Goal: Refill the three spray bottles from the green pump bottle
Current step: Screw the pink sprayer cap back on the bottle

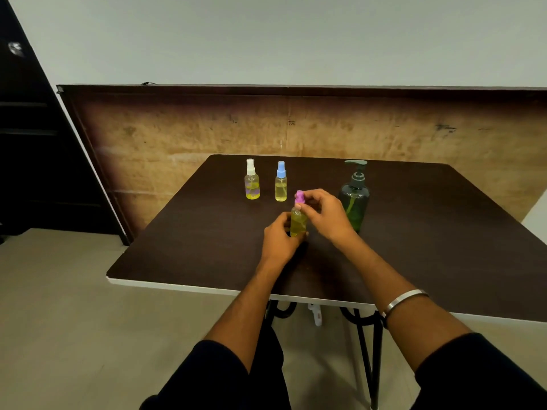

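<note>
While the left hand (281, 232) grips the body of the pink-capped spray bottle (299, 221) near the middle of the table (177, 247), the right hand (321, 213) pinches its pink spray head (299, 197). Whether the head is coming off or going back on is hard to tell, so this bottle counts as in progress. Farther back to the left, the white-capped bottle (252, 180) and blue-capped bottle (281, 182) stand capped, both holding yellow liquid. Just right of the hands stands the green pump bottle (354, 199), close enough to knock. Open tabletop lies left, right and toward the near edge.
</note>
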